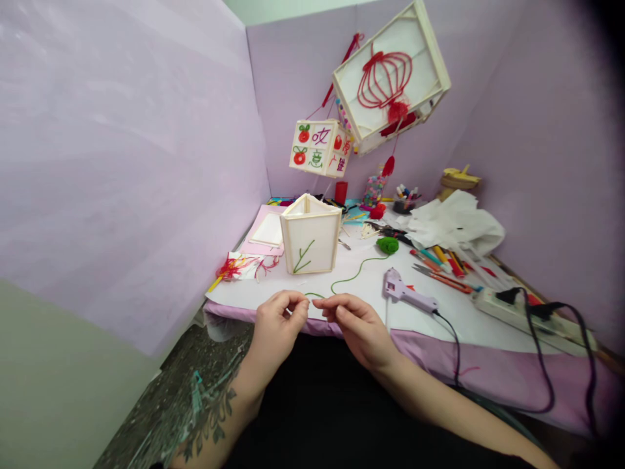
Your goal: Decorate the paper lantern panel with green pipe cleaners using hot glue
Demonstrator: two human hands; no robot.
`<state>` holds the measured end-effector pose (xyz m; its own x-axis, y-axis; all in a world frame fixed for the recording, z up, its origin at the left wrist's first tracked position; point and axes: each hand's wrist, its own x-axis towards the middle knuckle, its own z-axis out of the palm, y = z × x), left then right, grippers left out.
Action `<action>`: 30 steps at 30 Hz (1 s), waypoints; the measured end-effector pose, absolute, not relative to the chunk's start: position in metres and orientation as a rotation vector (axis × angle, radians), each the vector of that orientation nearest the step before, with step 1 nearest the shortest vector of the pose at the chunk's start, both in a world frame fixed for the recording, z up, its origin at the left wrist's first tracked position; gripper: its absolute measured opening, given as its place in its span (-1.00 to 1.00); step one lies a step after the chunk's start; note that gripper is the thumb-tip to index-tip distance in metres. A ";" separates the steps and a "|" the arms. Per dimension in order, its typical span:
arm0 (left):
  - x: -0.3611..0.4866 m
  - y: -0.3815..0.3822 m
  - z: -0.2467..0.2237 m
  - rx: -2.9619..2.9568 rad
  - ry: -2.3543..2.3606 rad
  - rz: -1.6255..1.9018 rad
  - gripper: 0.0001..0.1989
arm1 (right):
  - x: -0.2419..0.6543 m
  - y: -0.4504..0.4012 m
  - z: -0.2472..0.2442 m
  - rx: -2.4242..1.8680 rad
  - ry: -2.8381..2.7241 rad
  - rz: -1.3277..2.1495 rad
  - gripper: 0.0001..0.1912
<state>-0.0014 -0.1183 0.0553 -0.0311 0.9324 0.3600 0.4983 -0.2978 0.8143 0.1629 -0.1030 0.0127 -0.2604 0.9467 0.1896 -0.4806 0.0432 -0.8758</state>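
At the table's front edge my left hand (282, 320) is closed in a pinch, thumb against forefinger, on the end of a green yarn (314, 294). Close beside it my right hand (360, 327) has its fingers stretched toward the left fingertips, the thumb a little apart; nothing shows in it. The yarn trails back over the white sheet to a green yarn ball (387, 245). Just beyond my hands stands a small white lantern (315, 238) with a pale wooden frame, upright and open at the top. A green branch shape is on its front panel.
Right of my hands lie a lilac glue gun (409, 292) with its cord, scissors (442, 278) and a power strip (527, 316). Crumpled white cloth (454, 225) lies farther back. Red and yellow yarn scraps (234, 266) are at left. Decorated lanterns (390, 78) hang above.
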 end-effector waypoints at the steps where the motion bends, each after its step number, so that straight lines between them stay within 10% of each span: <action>1: -0.002 -0.118 0.055 1.802 1.503 1.284 -0.84 | 0.163 -0.103 0.013 -0.594 -1.094 1.524 -0.82; 19: -0.011 -0.109 0.024 1.947 1.443 1.326 -0.88 | 0.162 -0.102 0.003 -0.695 -1.153 1.506 -0.77; 30: 0.005 -0.111 0.017 1.974 1.397 1.008 -0.91 | 0.170 -0.105 0.000 -1.073 -1.997 0.642 -0.84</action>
<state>0.0050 -0.1112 0.0174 0.1932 0.9418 0.2751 0.5580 -0.3361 0.7587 0.1696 -0.1051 -0.0002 -0.3527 0.8517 0.3877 0.4665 0.5191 -0.7161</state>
